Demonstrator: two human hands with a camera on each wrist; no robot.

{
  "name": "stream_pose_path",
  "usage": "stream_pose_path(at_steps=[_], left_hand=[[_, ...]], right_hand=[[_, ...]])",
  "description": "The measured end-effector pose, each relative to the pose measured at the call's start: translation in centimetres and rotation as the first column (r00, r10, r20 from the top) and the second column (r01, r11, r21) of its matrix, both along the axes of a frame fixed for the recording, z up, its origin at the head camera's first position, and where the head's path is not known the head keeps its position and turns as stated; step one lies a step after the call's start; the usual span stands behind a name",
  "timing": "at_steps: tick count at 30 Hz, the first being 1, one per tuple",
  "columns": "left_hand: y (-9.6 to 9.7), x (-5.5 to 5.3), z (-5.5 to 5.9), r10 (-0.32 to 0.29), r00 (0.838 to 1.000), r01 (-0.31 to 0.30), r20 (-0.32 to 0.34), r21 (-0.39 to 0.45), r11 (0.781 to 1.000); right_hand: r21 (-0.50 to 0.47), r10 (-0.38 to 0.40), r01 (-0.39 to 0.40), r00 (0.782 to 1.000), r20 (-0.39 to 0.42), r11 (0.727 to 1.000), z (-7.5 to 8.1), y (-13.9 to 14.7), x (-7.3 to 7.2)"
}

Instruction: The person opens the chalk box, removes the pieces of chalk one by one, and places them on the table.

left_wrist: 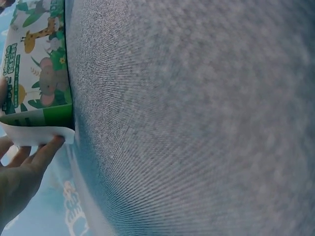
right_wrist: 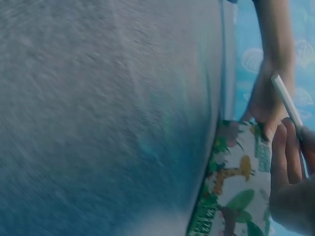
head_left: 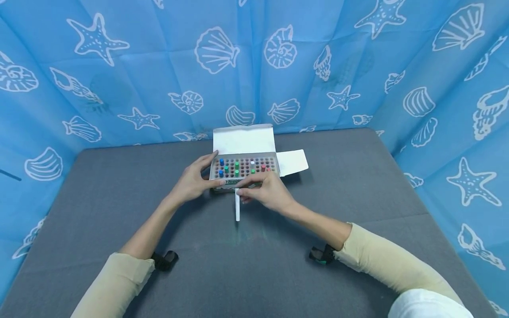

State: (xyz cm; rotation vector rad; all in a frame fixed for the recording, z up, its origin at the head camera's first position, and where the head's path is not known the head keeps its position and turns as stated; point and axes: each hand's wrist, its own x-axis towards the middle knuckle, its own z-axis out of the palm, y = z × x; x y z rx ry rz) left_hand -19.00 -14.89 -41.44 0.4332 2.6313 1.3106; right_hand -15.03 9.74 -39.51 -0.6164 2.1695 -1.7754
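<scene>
A paper box (head_left: 243, 155) with a grid of round holes stands at the far middle of the table. Blue (head_left: 221, 162), green (head_left: 236, 165), white and red marker tops poke up from several holes. My left hand (head_left: 190, 181) grips the box's left end, thumb along the front; in the left wrist view its fingers lie against a white end flap (left_wrist: 37, 133). Just in front of the box, my right hand (head_left: 272, 192) pinches a slim white marker (head_left: 237, 210) near its upper end. The marker's far end points toward me; its held end is hidden by my fingers.
The box's white lid (head_left: 243, 139) is raised at the back, and a white side flap (head_left: 292, 162) sticks out right. Animal pictures cover the box's front (right_wrist: 236, 182). A grey cloth covers the table (head_left: 238, 274); a blue shell-print curtain (head_left: 246, 88) hangs behind.
</scene>
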Motion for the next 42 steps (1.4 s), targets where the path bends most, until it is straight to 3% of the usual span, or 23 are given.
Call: stream_pose_path(at_steps=[6,11,18,31,42], left_hand=[[-0.1,0.0,0.2,-0.004,1.0,0.004,-0.002,-0.001,1.0],[-0.1,0.0,0.1,-0.01,1.0,0.01,-0.004,0.002,1.0],[-0.2,0.0,-0.1,-0.022,1.0,0.022,-0.004,0.011,1.0],[-0.1,-0.1,0.0,-0.009,1.0,0.009,0.005,0.024,1.0],[-0.1,-0.1,0.1,-0.002,1.0,0.002,0.014,0.011,1.0]], right_hand=[[0.018,0.034,-0.036,0.992,0.118,0.999,-0.9,-0.8,0.2],[0.042,0.037,-0.049,0.969,0.243,0.998,-1.9,-1.0,0.1],[0.094,0.036,-0.068,0.951,0.307,0.993,-3.3,-1.0,0.2],[0.295,0.018,-0.071,0.984,0.18,0.953,-3.7,-1.1,0.4],[0.321,0.019,-0.045,0.996,0.082,0.946,-4.2,-1.1,0.4]])
